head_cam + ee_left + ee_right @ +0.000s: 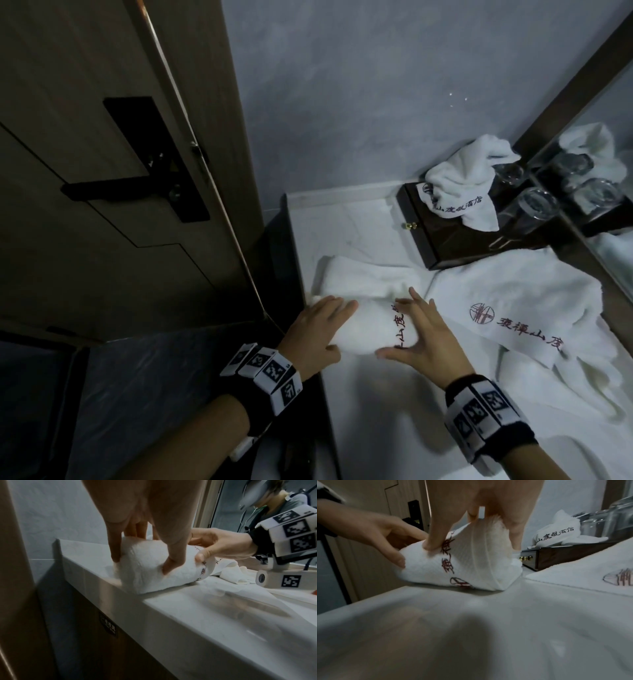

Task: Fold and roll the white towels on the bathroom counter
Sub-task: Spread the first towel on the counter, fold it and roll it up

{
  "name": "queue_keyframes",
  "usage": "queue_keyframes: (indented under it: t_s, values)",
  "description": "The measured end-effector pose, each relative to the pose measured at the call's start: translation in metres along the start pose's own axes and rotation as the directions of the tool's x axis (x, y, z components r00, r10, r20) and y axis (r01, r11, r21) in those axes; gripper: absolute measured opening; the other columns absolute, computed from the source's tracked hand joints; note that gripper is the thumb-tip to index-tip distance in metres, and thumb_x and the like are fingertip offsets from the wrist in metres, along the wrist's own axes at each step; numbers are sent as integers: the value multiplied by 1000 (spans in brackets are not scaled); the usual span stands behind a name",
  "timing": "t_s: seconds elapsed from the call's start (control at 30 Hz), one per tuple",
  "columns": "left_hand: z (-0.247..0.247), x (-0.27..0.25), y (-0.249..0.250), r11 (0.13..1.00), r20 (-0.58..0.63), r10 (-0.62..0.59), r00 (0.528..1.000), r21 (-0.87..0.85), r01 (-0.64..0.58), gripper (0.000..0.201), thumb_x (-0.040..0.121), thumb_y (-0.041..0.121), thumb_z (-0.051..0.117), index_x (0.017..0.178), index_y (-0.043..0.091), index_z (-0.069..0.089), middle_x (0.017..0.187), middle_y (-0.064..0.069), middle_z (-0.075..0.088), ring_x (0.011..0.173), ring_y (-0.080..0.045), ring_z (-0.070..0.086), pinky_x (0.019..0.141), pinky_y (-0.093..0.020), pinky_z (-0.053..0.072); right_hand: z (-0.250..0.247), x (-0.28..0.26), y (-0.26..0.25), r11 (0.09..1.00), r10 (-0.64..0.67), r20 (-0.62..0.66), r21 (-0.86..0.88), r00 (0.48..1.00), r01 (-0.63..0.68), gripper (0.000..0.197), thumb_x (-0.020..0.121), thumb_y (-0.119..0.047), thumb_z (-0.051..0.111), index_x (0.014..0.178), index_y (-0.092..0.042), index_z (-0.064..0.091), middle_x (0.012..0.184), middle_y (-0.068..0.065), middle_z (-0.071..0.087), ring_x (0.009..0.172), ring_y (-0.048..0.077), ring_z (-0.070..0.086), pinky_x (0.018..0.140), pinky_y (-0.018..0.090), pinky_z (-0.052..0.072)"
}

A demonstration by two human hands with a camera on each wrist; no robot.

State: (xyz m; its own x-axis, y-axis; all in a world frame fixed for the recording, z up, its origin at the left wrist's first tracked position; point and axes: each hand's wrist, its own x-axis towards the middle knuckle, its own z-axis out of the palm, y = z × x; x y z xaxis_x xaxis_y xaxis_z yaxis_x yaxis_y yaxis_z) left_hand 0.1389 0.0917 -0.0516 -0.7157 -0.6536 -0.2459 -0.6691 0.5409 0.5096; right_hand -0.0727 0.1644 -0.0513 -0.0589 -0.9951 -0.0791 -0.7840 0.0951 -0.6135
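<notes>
The left hand (317,330) and right hand (423,337) each curl fingers and thumb around the half-rolled white terry towel with red embroidered lettering (370,329) on the white marble counter (373,411). Right of the grip lies a flat white towel (520,308); beyond it, a crumpled white towel (462,178) sits on a dark wooden box (431,236).

Towels (534,318): maybe "山度假酒店", red embroidery.
</notes>
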Motion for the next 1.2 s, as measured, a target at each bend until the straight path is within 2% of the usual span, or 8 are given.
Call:
queue_keyframes:
  t_s: [0.23,0.43,0.5,0.67,0.77,0.9,1.07,1.2]
  values:
    - [-20,23,-12,1000,51,-7,999,-13,8,74,77,28,61,142,24,26,143,1,38,132,-15,32,113,-39,17,-8,27,12,983,121,56,130,991,-128,78,37,-39,92,107,-30,58,111,-15,42,103,1,47,86,-4,29]
    - [-25,31,-17,993,71,-1,997,115,-7,78,79,33,52,145,23,12,151,0,23,140,-12,16,114,-51,8,-22,55,15,958,209,135,171,969,-231,64,38,-47,89,95,-44,61,104,-20,57,98,-10,53,76,-7,31]
    - [-25,26,-15,976,25,7,1000,216,-13,85,72,30,55,146,20,14,153,-7,19,143,-19,14,115,-56,10,-25,66,17,942,266,171,162,949,-293,59,43,-51,86,97,-45,63,104,-20,59,98,-2,55,80,-1,33]
    - [-19,30,-13,887,-153,171,973,454,-84,72,54,12,58,125,23,56,123,-10,63,117,-24,58,92,-48,50,-31,89,17,887,384,211,187,899,-423,45,53,-55,82,89,-43,58,93,-22,60,92,3,57,72,11,39]
    - [-22,48,-11,886,-164,153,974,461,-62,80,41,22,77,119,26,62,113,-5,69,108,-18,64,87,-44,53,-28,91,10,916,380,33,128,924,-381,53,62,-50,79,103,-27,55,99,-9,60,92,11,55,78,27,44]
    - [-41,78,-10,891,-1,25,1000,453,-22,100,54,39,77,141,23,30,134,-10,46,128,-23,42,105,-49,33,-23,83,-10,998,48,-189,-29,981,-55,30,82,-33,68,107,-16,66,105,1,66,98,24,61,84,33,47]
    - [-58,113,-22,935,120,9,993,351,-51,97,64,46,69,142,25,15,130,-8,39,122,-27,35,96,-46,30,-19,86,-6,985,115,-37,-123,993,-119,80,64,-55,74,134,-24,49,148,0,37,143,18,22,118,36,7]
    - [-62,124,-22,948,153,-14,988,317,-36,92,63,50,69,138,23,21,128,-10,45,119,-29,41,95,-45,32,-16,84,-2,932,359,-103,0,928,-361,96,59,-65,71,141,-35,31,150,2,22,139,24,21,113,49,20]
